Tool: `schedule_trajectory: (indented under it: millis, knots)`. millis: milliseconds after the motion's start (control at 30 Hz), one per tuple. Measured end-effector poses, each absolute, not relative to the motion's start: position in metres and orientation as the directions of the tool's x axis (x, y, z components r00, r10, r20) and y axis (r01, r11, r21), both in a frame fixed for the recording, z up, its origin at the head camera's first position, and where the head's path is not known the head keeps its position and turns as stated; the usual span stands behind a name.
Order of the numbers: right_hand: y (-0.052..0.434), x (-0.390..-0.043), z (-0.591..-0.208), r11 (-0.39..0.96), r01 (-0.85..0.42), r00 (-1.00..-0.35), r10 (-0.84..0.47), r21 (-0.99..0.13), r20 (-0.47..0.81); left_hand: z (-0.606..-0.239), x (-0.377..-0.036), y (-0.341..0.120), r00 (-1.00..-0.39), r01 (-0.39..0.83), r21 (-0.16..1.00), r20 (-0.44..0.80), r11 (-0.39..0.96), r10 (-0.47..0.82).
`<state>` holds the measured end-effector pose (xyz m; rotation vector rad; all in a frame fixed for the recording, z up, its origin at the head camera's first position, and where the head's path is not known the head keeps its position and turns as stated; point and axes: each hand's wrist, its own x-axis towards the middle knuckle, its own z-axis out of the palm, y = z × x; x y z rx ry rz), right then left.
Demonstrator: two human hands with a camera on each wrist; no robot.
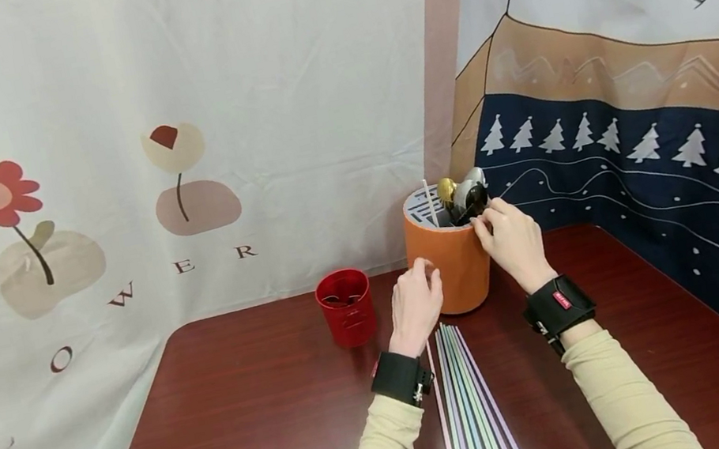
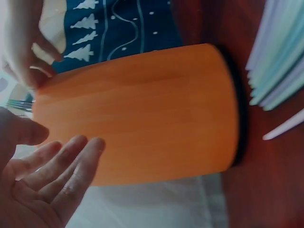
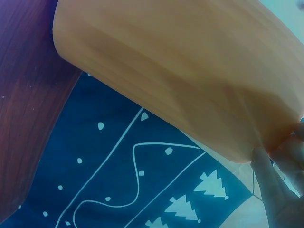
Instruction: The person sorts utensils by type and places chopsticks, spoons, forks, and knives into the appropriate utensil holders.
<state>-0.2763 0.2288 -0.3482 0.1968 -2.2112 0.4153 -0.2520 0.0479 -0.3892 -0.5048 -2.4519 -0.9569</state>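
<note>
An orange cylindrical utensil holder (image 1: 448, 265) with a slotted grey top stands at the back of the table. Out of its top rise a gold spoon (image 1: 447, 190), silver spoons (image 1: 475, 175) and a black spoon (image 1: 474, 198), plus a thin pale stick (image 1: 430, 202). At the holder's right rim is my right hand (image 1: 512, 239), fingers bent beside the black spoon; I cannot tell whether they pinch anything. Loosely bent and holding nothing, my left hand (image 1: 414, 303) hovers before the holder's front left side. Fork tines (image 2: 20, 105) show past the rim in the left wrist view.
Left of the holder stands a red bucket-shaped cup (image 1: 347, 311) with dark-looking items inside. Several pastel sticks (image 1: 469, 406) lie fanned on the dark red table (image 1: 258, 427) between the forearms. Printed curtains (image 1: 309, 105) hang close behind and along the right side.
</note>
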Motion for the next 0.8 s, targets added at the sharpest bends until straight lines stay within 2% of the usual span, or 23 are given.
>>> schedule_trajectory:
  millis: [267, 500, 800]
  knots:
    - [0.23, -0.277, -0.349, 0.933, -0.28, -0.62, 0.005, -0.227, 0.784, -0.427, -0.231, 0.034, -0.918, 0.381, 0.531, 0.316, 0.757, 0.24]
    - [0.23, -0.277, -0.349, 0.932, -0.278, -0.625, 0.01, -0.234, 0.78, -0.446, -0.212, 0.027, -0.937, 0.343, 0.481, 0.233, 0.807, 0.259]
    - [0.229, -0.278, -0.348, 0.933, -0.276, -0.625, 0.01, -0.232, 0.781, -0.442, -0.203, 0.024, -0.967, 0.253, 0.443, 0.105, 0.86, 0.231]
